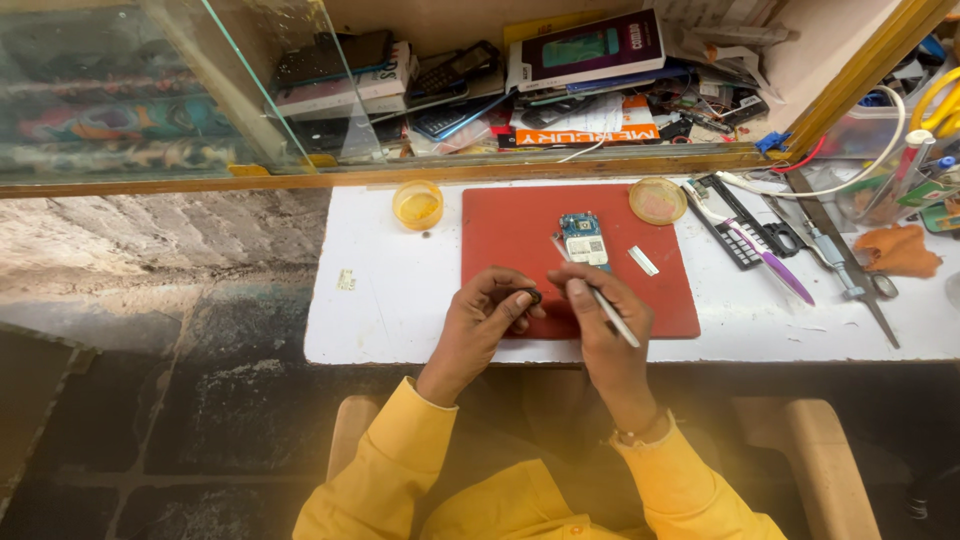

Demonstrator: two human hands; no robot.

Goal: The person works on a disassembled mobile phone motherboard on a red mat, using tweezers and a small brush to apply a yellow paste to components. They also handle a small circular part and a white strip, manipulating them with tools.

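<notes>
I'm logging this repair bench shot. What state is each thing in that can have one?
left hand: pinching a small dark part.
right hand: gripping a thin tool.
thin tool: held slanted, tip toward the board.
circuit board: bare, lying flat on the red mat.
yellow cup: open, upright.
round lid: lying flat.

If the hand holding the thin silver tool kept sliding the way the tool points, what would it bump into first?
Most likely the small circuit board. The right hand holds thin tweezers aimed up and slightly left across the red mat, and the tips already sit at the board's lower left edge. Whether they touch it is unclear.
</notes>
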